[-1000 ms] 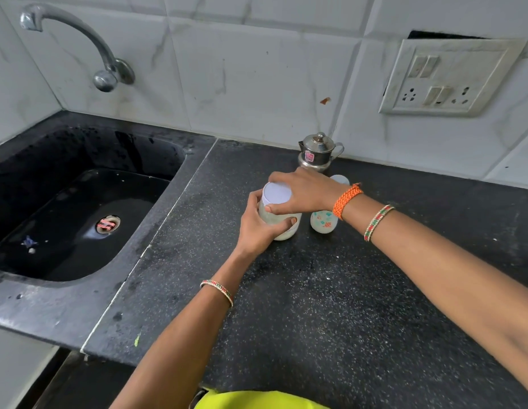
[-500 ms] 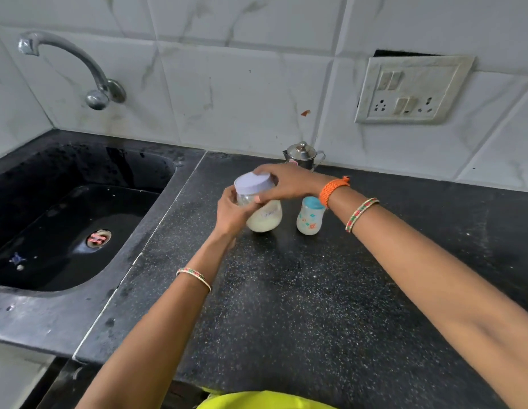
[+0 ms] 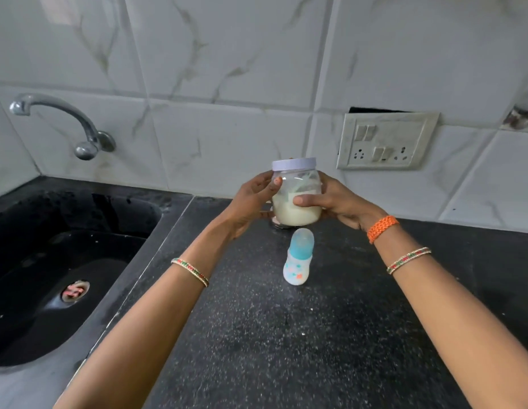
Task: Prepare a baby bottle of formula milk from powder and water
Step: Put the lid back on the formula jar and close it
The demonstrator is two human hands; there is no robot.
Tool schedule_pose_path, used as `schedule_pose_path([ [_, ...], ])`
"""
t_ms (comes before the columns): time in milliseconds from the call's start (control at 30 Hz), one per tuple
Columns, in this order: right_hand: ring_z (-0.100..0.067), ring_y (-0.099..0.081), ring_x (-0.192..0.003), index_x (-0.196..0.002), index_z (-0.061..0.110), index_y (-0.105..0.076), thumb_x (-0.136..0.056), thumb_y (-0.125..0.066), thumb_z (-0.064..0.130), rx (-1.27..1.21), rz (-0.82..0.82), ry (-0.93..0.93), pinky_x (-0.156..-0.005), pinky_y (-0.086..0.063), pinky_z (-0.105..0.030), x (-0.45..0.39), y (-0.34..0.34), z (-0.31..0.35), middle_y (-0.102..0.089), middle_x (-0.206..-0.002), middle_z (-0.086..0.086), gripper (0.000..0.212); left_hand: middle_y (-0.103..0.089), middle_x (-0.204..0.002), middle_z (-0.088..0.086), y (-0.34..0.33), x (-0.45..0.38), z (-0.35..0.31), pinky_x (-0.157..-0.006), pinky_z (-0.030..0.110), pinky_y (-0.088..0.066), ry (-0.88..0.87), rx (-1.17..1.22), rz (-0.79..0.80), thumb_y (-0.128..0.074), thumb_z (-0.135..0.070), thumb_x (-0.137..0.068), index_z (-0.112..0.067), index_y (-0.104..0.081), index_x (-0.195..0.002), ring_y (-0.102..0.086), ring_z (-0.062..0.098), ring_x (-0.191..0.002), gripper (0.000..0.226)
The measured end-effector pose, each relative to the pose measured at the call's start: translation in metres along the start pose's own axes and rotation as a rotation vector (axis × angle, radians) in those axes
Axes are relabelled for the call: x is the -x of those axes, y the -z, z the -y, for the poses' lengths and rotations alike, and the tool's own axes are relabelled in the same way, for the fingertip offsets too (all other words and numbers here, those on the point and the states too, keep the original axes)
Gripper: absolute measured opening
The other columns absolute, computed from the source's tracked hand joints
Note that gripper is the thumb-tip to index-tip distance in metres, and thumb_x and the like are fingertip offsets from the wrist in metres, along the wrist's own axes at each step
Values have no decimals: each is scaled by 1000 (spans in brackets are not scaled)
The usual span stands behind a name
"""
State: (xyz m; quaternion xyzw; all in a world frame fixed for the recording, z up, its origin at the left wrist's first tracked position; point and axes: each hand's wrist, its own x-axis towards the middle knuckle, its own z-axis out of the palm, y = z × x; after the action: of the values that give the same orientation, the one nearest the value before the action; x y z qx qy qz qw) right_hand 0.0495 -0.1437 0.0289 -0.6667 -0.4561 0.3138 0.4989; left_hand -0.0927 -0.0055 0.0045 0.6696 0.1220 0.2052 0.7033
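Note:
A clear plastic jar with a pale lilac lid, about half full of cream-coloured powder, is held upright in the air above the black counter. My left hand grips its left side and my right hand grips its right side, thumb across the front. A scoop shows faintly inside the jar. Below it on the counter stands a small baby bottle, white with coloured prints and a translucent blue cap, touched by neither hand.
A black sink with a drain lies to the left, and a steel tap juts from the tiled wall above it. A switch and socket plate is on the wall at right. A steel pot's base peeks out behind the jar.
The jar has been lifted off the counter and brought up closer to me. My right hand has shifted from the lid to the jar's side. The view has tilted upward.

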Motion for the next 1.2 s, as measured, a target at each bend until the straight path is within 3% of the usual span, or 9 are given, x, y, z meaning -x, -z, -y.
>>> schedule_pose_path([
  [100,-21,-60,-114,-127,18,-51,-75,-76,17,-9,-158,-28,-95,-52,-41,-5,24,-30,-63,-123,-7,58,-58,-125,0,-5,-27,11,-81,32,-56,15,-44,-116,-56,-28,-95,-17,-50,-132,-58,16,-110,39],
  [200,-24,-58,-115,-128,13,-50,-68,-81,13,-80,-345,-115,-100,-47,-48,-11,48,-75,-61,-124,-10,67,-60,-122,6,-2,-46,43,-71,29,-55,110,-51,-229,-57,-13,-95,-9,-54,-127,-62,14,-95,32],
  [367,-27,-56,-117,-129,10,-51,-64,-85,10,-168,-508,-229,-102,-45,-49,-31,67,-139,-60,-127,-12,73,-67,-109,2,13,-55,98,-72,31,-53,198,-138,-270,-52,1,-92,-9,-61,-114,-61,15,-92,26],
  [633,-25,-51,-120,-134,11,-41,-59,-83,-7,-76,-429,-244,-102,-44,-41,-82,78,-193,-54,-131,-7,88,-71,-98,-4,30,-70,138,-71,28,-55,251,-155,-256,-50,4,-92,-23,-66,-96,-65,11,-87,31],
  [800,-21,-43,-127,-140,19,-31,-63,-82,-4,-44,-415,-239,-104,-37,-35,-82,78,-206,-46,-135,0,95,-70,-101,-3,20,-64,149,-73,30,-54,287,-95,-195,-53,8,-90,-19,-65,-100,-64,11,-87,31],
  [933,-18,-37,-128,-143,17,-18,-63,-88,16,11,-499,-206,-109,-33,-36,-91,67,-196,-36,-142,-4,105,-69,-101,-4,9,-58,148,-73,30,-55,302,-72,-159,-55,5,-90,-20,-65,-101,-64,9,-87,30],
  [1067,-20,-45,-119,-132,17,-29,-58,-90,21,62,-594,-236,-98,-40,-32,-102,67,-192,-46,-130,-2,96,-69,-103,-4,12,-52,144,-75,31,-55,298,-71,-150,-56,3,-90,-19,-64,-104,-64,10,-89,27],
  [1200,-21,-48,-119,-133,16,-35,-58,-89,15,73,-479,-290,-95,-40,-32,-98,85,-193,-49,-124,2,92,-68,-104,-3,22,-47,141,-77,32,-54,292,-90,-148,-56,4,-89,-21,-63,-102,-64,8,-88,29],
])
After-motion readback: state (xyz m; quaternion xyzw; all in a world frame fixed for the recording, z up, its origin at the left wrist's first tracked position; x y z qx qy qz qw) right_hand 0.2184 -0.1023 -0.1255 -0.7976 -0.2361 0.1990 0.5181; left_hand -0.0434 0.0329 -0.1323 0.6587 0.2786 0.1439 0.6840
